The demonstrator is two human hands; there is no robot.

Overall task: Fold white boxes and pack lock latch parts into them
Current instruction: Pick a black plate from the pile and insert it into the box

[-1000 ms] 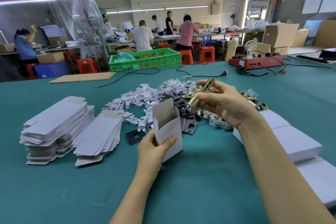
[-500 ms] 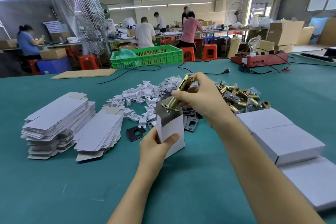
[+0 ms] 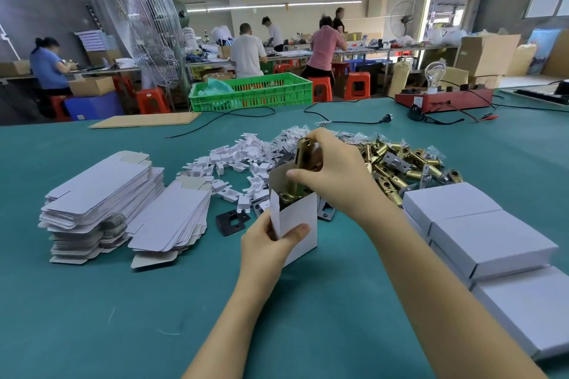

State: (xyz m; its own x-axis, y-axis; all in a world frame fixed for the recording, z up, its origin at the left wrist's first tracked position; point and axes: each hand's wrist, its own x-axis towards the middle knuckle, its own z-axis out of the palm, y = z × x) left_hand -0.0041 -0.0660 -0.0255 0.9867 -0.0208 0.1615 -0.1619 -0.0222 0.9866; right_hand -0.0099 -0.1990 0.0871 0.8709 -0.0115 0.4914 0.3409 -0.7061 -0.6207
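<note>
Over green table (image 3: pixel 92 317), right hand (image 3: pixel 335 172) holds latch (image 3: pixel 300 169) in left-held box (image 3: pixel 300 224).

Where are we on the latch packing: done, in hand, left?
Done: several closed white boxes stacked at right. In hand: the left hand holds an open box upright while the right hand lowers a brass latch into its mouth; flaps not yet closed. Left: a pile of loose latches, two stacks of flat box blanks, and black plates.
</note>
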